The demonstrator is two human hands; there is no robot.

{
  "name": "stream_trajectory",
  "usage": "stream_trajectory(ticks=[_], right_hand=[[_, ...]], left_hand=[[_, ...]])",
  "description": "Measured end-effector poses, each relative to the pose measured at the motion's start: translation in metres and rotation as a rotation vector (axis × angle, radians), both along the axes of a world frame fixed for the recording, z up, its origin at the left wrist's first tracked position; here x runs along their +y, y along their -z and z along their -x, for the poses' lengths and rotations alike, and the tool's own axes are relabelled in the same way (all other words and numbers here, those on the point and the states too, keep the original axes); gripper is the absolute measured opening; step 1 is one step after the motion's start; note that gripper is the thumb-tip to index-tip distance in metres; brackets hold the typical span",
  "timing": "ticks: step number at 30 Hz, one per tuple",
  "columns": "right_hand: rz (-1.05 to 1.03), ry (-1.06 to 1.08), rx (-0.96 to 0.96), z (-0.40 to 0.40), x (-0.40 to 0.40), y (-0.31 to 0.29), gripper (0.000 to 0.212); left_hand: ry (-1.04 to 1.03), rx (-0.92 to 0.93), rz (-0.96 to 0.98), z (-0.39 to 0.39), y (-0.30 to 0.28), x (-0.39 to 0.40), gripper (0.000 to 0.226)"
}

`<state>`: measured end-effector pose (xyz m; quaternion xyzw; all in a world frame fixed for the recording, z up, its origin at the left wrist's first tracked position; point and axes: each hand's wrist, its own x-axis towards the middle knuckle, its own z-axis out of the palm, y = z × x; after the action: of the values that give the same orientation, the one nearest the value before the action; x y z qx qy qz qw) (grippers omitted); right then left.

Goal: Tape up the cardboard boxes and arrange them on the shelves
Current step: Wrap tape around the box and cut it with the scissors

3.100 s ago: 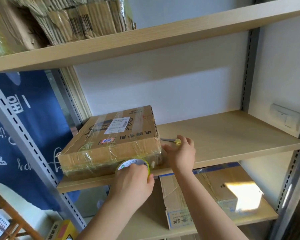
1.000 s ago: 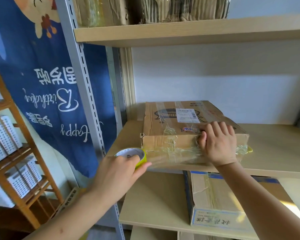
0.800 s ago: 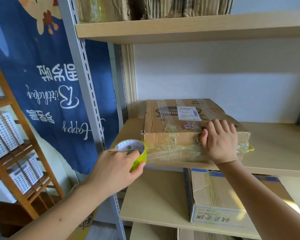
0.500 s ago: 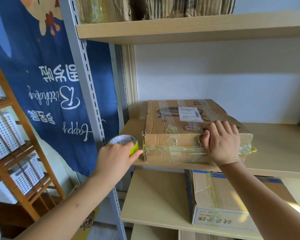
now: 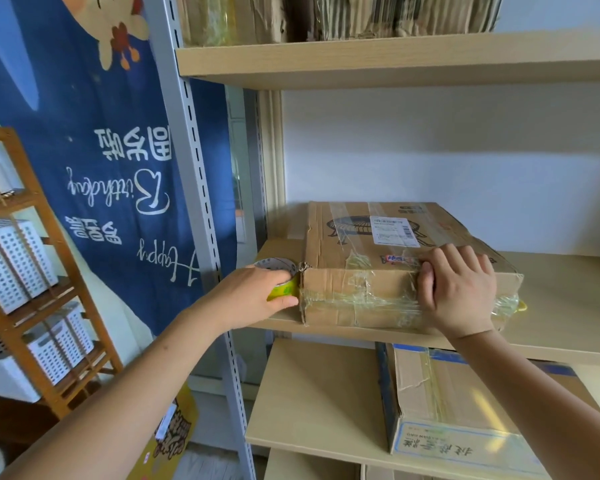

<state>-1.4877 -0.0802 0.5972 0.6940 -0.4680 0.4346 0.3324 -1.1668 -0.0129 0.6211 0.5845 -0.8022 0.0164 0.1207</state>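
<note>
Left hand [image 5: 253,296] grips the tape [image 5: 280,279] at the box [image 5: 368,271] corner; right hand [image 5: 459,289] presses flat (front nearly wrapped, shelving remains).

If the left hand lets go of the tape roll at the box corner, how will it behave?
The tape roll is a round ring, so on edge it would probably roll. It sits near the shelf front edge, so it may drop off. The strip stuck along the cardboard box might tether it.

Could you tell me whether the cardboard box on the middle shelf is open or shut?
Shut: the cardboard box lies flat, clear tape crossing its closed top.
</note>
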Motion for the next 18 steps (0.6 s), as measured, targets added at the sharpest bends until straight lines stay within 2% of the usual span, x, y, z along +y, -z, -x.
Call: stream_trajectory(ticks=[4,7,10,15,18], right_hand=[[-0.128,0.021,0.015,-0.029,0.019,-0.009,0.042],[-0.234,-0.073,0.193,-0.084,0.037,-0.006,0.063],[-0.271,-0.149,0.254,-0.137,0.047,0.006,0.08],[-0.165,-0.196,0.138,-0.145,0.039,0.013,0.06],[-0.127,-0.2,0.073,-0.147,0.037,0.015,0.053]], left_hand=[[0.01,0.094,-0.15,-0.002,-0.007,0.003,0.014],[0.022,0.082,-0.141,-0.001,-0.008,0.003,0.001],[0.029,0.079,-0.148,-0.004,-0.009,0.004,0.006],[0.044,0.154,-0.224,-0.009,-0.014,0.005,0.01],[0.009,0.0,-0.144,-0.004,-0.019,0.0,0.005]])
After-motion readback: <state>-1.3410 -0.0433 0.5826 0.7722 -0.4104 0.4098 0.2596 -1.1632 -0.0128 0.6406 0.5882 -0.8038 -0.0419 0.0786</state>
